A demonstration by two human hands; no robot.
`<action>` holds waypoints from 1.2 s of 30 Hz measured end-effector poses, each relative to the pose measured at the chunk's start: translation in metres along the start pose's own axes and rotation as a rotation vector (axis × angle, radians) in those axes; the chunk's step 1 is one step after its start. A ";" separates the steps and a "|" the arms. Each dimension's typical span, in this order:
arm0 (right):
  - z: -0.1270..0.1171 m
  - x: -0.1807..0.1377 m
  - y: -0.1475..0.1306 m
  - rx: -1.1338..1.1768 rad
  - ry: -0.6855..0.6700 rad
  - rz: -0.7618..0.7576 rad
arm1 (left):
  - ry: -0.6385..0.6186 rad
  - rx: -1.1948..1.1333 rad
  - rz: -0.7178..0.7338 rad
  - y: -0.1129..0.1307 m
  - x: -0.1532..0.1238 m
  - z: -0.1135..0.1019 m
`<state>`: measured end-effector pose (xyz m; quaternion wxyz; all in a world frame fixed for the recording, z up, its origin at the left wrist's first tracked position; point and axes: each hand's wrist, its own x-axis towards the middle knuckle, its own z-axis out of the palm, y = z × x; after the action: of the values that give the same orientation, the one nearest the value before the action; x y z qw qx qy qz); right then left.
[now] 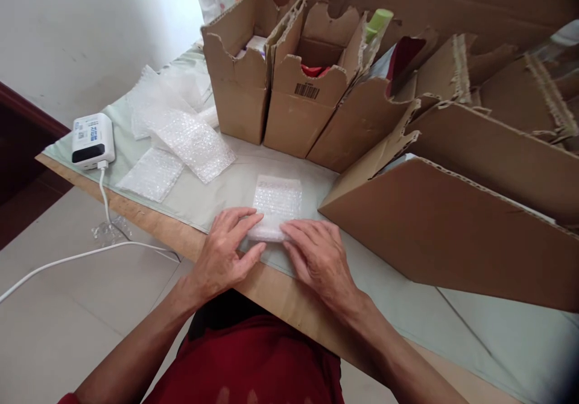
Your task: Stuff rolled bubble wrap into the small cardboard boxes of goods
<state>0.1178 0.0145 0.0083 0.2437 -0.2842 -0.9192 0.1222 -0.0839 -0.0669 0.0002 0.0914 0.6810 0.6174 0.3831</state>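
A small sheet of bubble wrap (277, 202) lies on the table near its front edge. Its near end looks rolled up under my fingers. My left hand (225, 249) presses on that near end from the left, fingers bent onto the roll. My right hand (316, 254) rests on it from the right, fingertips on the rolled edge. Whatever may be inside the roll is hidden.
Several loose bubble wrap pieces (183, 137) lie at the back left beside a white device (93, 140) with a cable running off the table (149, 216). Torn cardboard boxes (298, 99) crowd the back, and a big cardboard panel (446, 235) stands close on the right.
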 end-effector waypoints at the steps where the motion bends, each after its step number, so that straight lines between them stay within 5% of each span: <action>1: -0.003 -0.003 -0.001 0.059 -0.009 0.023 | -0.028 -0.027 0.006 0.003 -0.004 -0.004; 4: -0.012 -0.013 -0.006 0.146 -0.059 0.087 | -0.087 -0.073 -0.017 0.007 -0.008 -0.009; 7: -0.016 -0.016 -0.011 -0.012 -0.007 0.074 | -0.085 -0.007 -0.056 0.000 0.002 -0.001; 13: 0.001 0.005 0.000 -0.177 -0.064 -0.021 | 0.090 0.065 -0.163 -0.006 0.017 0.011; 16: 0.005 0.012 0.009 0.021 0.024 0.133 | 0.144 -0.180 -0.353 0.010 0.003 0.004; 20: -0.004 0.004 -0.004 0.400 0.032 0.398 | 0.009 -0.717 -0.670 0.030 -0.016 0.003; 25: -0.030 -0.019 -0.030 0.565 -0.089 0.456 | -0.096 -0.910 -0.750 0.043 -0.021 0.014; 30: -0.067 -0.045 -0.025 0.629 -0.176 0.491 | -0.202 -0.571 -0.496 0.054 -0.028 0.020; 36: -0.096 -0.065 -0.016 0.535 -0.207 0.450 | -0.303 -0.483 -0.118 0.078 -0.027 0.039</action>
<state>0.2066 -0.0277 0.0712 0.1823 -0.3917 -0.7889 0.4370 0.0020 -0.0948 0.0091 0.3641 0.6521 0.5261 0.4067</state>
